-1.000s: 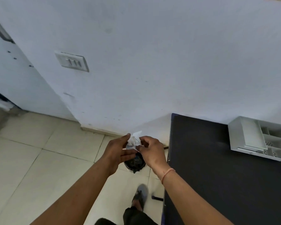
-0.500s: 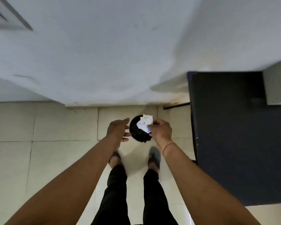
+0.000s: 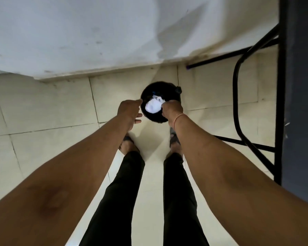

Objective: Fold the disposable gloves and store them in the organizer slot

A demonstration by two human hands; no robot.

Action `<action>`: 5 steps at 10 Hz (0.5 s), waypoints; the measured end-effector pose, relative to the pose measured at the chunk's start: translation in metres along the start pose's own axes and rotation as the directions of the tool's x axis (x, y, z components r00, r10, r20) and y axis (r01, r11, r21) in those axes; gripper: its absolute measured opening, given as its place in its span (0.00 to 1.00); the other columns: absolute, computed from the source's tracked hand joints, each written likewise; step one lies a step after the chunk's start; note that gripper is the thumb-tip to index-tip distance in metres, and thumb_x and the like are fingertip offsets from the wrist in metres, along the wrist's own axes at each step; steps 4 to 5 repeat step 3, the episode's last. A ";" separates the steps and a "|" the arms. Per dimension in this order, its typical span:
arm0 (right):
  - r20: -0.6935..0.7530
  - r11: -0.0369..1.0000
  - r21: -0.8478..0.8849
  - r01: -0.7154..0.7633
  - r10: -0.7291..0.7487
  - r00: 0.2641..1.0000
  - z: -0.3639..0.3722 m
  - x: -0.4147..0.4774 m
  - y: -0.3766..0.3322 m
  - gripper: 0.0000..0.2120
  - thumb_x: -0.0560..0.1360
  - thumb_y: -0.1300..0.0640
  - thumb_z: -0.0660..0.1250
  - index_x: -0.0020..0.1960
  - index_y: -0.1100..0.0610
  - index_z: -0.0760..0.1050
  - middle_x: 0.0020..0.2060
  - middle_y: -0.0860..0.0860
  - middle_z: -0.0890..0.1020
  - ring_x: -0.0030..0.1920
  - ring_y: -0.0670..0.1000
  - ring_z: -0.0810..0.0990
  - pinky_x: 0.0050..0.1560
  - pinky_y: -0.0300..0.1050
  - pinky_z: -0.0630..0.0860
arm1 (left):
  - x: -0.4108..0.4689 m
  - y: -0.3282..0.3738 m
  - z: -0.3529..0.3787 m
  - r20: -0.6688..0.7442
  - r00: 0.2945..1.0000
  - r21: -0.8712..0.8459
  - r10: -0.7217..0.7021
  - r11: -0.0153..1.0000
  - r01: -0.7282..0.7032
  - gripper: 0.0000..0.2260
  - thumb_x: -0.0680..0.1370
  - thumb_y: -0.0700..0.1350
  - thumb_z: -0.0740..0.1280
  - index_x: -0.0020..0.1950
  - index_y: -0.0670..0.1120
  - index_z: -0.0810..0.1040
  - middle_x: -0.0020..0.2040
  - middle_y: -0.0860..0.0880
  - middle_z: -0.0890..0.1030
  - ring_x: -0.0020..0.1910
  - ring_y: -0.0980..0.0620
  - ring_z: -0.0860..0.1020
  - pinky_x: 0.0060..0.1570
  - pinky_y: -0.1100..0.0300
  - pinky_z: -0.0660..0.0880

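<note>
A crumpled white wad (image 3: 153,106), which looks like thin disposable glove material, hangs over the mouth of a small round black bin (image 3: 160,88) on the floor. My right hand (image 3: 171,110) pinches the wad at its right edge. My left hand (image 3: 130,110) is beside the bin's left rim with fingers loosely apart and nothing in them. The organizer is out of view.
The black table's edge (image 3: 299,86) and its metal legs (image 3: 238,96) stand at the right. A white wall (image 3: 114,32) meets the pale tiled floor (image 3: 43,112) just behind the bin. My legs and sandalled feet (image 3: 128,146) stand below the bin.
The view has tilted down from the wall and table to the floor. My left hand let go of the wad, and the right hand lowered it over the bin. The organizer left view.
</note>
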State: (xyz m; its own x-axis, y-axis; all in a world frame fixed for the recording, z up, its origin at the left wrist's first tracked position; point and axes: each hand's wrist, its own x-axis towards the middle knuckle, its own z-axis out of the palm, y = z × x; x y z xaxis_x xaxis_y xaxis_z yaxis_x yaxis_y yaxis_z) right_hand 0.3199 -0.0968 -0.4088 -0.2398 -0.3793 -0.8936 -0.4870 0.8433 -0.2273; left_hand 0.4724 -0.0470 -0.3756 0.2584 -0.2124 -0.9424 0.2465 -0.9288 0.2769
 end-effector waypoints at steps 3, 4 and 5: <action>0.006 0.986 -0.021 0.165 -0.165 0.986 -0.029 -0.027 -0.005 0.18 0.82 0.60 0.61 0.69 0.55 0.79 0.59 0.54 0.80 0.60 0.55 0.78 0.57 0.44 0.72 | -0.014 -0.003 0.004 -0.046 0.995 0.127 0.083 0.989 -0.076 0.11 0.83 0.52 0.70 0.57 0.45 0.79 0.53 0.45 0.82 0.46 0.47 0.82 0.46 0.49 0.82; 0.006 0.986 -0.021 0.165 -0.165 0.986 -0.029 -0.027 -0.005 0.18 0.82 0.60 0.61 0.69 0.55 0.79 0.59 0.54 0.80 0.60 0.55 0.78 0.57 0.44 0.72 | -0.014 -0.003 0.004 -0.046 0.995 0.127 0.083 0.989 -0.076 0.11 0.83 0.52 0.70 0.57 0.45 0.79 0.53 0.45 0.82 0.46 0.47 0.82 0.46 0.49 0.82; 0.006 0.986 -0.021 0.165 -0.165 0.986 -0.029 -0.027 -0.005 0.18 0.82 0.60 0.61 0.69 0.55 0.79 0.59 0.54 0.80 0.60 0.55 0.78 0.57 0.44 0.72 | -0.014 -0.003 0.004 -0.046 0.995 0.127 0.083 0.989 -0.076 0.11 0.83 0.52 0.70 0.57 0.45 0.79 0.53 0.45 0.82 0.46 0.47 0.82 0.46 0.49 0.82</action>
